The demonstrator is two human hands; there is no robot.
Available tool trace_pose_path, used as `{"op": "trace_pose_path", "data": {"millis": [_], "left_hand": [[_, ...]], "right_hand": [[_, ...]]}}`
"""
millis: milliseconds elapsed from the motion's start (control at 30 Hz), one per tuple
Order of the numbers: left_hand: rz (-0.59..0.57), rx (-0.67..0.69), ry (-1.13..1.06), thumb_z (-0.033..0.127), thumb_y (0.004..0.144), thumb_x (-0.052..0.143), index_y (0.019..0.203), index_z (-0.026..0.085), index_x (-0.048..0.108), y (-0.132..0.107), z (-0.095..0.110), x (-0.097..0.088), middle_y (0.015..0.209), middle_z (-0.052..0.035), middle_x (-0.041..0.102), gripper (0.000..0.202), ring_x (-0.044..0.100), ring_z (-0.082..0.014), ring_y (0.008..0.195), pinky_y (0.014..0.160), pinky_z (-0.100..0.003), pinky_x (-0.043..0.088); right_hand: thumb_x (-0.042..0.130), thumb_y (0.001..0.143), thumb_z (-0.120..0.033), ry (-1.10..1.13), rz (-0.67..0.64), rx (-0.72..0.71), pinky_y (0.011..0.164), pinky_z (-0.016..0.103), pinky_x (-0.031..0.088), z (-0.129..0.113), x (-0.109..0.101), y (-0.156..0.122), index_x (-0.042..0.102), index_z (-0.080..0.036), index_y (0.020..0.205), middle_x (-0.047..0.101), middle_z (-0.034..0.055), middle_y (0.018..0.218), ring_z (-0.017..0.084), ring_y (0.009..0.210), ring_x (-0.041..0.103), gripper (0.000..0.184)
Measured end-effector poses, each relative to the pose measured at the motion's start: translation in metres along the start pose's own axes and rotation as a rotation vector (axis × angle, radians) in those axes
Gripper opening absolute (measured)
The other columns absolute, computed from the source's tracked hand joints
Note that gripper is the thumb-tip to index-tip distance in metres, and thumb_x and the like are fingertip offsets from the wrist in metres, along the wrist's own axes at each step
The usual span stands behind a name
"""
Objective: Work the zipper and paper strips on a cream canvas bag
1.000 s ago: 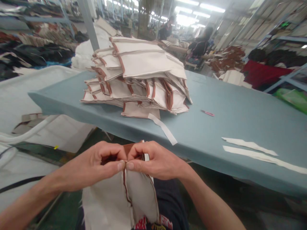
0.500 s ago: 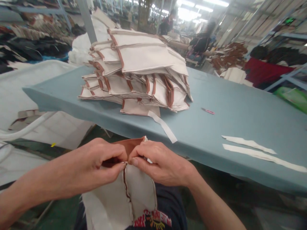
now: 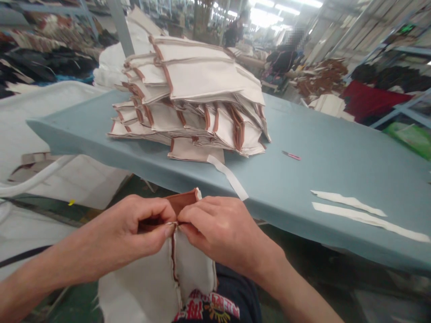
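The person holds a cloth bag (image 3: pixel 151 269) up in front of their body, just past the edge of the table. The bag is pale cream, and a thin brown seam (image 3: pixel 173 255) runs down its middle. A brown band (image 3: pixel 182 202) sticks up at the top, between the two hands.

The left hand (image 3: pixel 134 220) is closed and pinches the top of the bag between the thumb and the fingers. The right hand (image 3: pixel 224 231) is closed too and pinches the bag just beside the left hand. The two hands touch each other.

Under the bag, the person's shirt (image 3: pixel 208 307) shows red and yellow print, next to dark pants (image 3: pixel 235 282).

Past the hands is a long blue-gray table (image 3: pixel 336 179). On it sits a big pile of cream bags (image 3: pixel 191 94) with brown edges, stacked in layers and a bit messy. A white strip (image 3: pixel 229 177) lies by the front of the pile, and its end hangs near the table edge. A small pink tool (image 3: pixel 291 155) lies to the right of the pile. Two long white strips (image 3: pixel 350 202) lie further right.

Far away, two other people (image 3: pixel 286 56) are at work. Shelves with piles of cloth (image 3: pixel 43 63) stand on the left, and red cloth (image 3: pixel 367 101) is on the right.
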State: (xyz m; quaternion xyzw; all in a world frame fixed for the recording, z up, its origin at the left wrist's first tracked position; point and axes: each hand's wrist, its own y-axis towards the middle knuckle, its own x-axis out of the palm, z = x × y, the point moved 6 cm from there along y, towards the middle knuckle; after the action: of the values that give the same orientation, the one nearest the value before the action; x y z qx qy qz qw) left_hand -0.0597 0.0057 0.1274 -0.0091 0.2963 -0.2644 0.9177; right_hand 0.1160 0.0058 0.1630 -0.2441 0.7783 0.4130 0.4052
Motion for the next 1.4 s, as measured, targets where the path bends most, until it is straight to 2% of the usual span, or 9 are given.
{"op": "trace_pose_path", "data": {"millis": [300,400,467,567,733,967,1100,1300,1400], "left_hand": [[-0.009,-0.023,-0.132,0.04,0.099,0.061,0.075,0.023,0.058,0.001,-0.005,0.007,0.066,0.0076,0.041,0.029,0.033,-0.0112,0.057,0.049,-0.022,0.025],[-0.054,-0.024,-0.19,0.044,0.1,0.061,0.074,0.024,0.053,-0.003,-0.007,0.012,0.064,0.0087,0.038,0.034,0.03,-0.0105,0.055,0.047,-0.022,0.024],[-0.073,-0.027,-0.206,0.046,0.101,0.061,0.074,0.023,0.053,-0.007,-0.007,0.015,0.064,0.0083,0.04,0.036,0.032,-0.0103,0.056,0.048,-0.021,0.025],[-0.001,-0.006,-0.189,0.043,0.1,0.062,0.073,0.022,0.055,-0.012,-0.005,0.012,0.065,0.0077,0.043,0.035,0.035,-0.0102,0.057,0.05,-0.02,0.027],[0.082,0.049,-0.075,0.033,0.097,0.06,0.074,0.022,0.061,-0.012,0.001,0.005,0.066,0.0067,0.05,0.026,0.043,-0.0108,0.058,0.051,-0.02,0.034],[0.17,0.229,0.155,0.022,0.097,0.055,0.078,0.022,0.074,-0.004,0.023,-0.003,0.062,0.0068,0.062,0.027,0.053,-0.01,0.053,0.05,-0.02,0.036],[0.204,0.306,0.253,0.02,0.102,0.056,0.084,0.023,0.075,-0.007,0.031,-0.006,0.062,0.0079,0.064,0.026,0.054,-0.0093,0.052,0.051,-0.021,0.036],[0.131,0.295,0.32,0.019,0.107,0.055,0.104,0.026,0.073,-0.01,0.027,-0.005,0.079,0.0055,0.073,0.019,0.068,-0.0129,0.066,0.063,-0.026,0.042],[0.112,0.312,0.36,0.015,0.102,0.054,0.091,0.025,0.066,-0.006,0.033,-0.003,0.077,0.0048,0.073,0.02,0.068,-0.0141,0.067,0.062,-0.029,0.04]], "right_hand": [[0.058,0.107,-0.014,-0.098,0.029,0.024,0.068,0.032,0.048,-0.002,0.009,0.0,0.072,-0.022,0.083,0.084,0.0044,0.082,0.02,0.076,0.076,0.028],[0.059,0.1,-0.013,0.112,-0.053,0.001,0.065,0.029,0.045,0.005,0.012,0.006,0.07,-0.022,0.084,0.08,0.0035,0.079,0.018,0.07,0.07,0.021],[0.06,0.094,-0.013,0.348,-0.122,0.061,0.066,0.026,0.045,0.013,0.013,0.008,0.069,-0.022,0.088,0.077,0.0008,0.08,0.015,0.068,0.066,0.015],[0.059,0.095,-0.017,0.603,-0.198,0.205,0.064,0.023,0.042,0.02,0.016,0.008,0.067,-0.022,0.092,0.07,-0.0028,0.079,0.012,0.065,0.058,0.01],[0.063,0.099,-0.028,0.761,-0.199,0.319,0.069,0.025,0.043,0.022,0.018,0.005,0.067,-0.022,0.097,0.071,-0.0016,0.087,0.014,0.072,0.059,0.007],[0.075,0.088,-0.03,0.528,-0.197,0.372,0.065,0.029,0.028,0.017,0.021,0.003,0.051,-0.023,0.074,0.047,-0.0077,0.067,0.012,0.064,0.043,0.029],[0.072,0.089,-0.025,0.522,-0.196,0.414,0.065,0.03,0.027,0.015,0.022,0.004,0.05,-0.023,0.073,0.046,-0.0079,0.065,0.012,0.063,0.042,0.027],[0.071,0.082,-0.019,0.448,-0.188,0.458,0.063,0.032,0.022,0.014,0.017,0.005,0.042,-0.023,0.067,0.039,-0.0083,0.061,0.012,0.061,0.035,0.033],[0.07,0.08,-0.018,0.435,-0.166,0.443,0.062,0.033,0.021,0.013,0.014,0.006,0.038,-0.023,0.065,0.034,-0.0086,0.059,0.012,0.059,0.032,0.035]]}}
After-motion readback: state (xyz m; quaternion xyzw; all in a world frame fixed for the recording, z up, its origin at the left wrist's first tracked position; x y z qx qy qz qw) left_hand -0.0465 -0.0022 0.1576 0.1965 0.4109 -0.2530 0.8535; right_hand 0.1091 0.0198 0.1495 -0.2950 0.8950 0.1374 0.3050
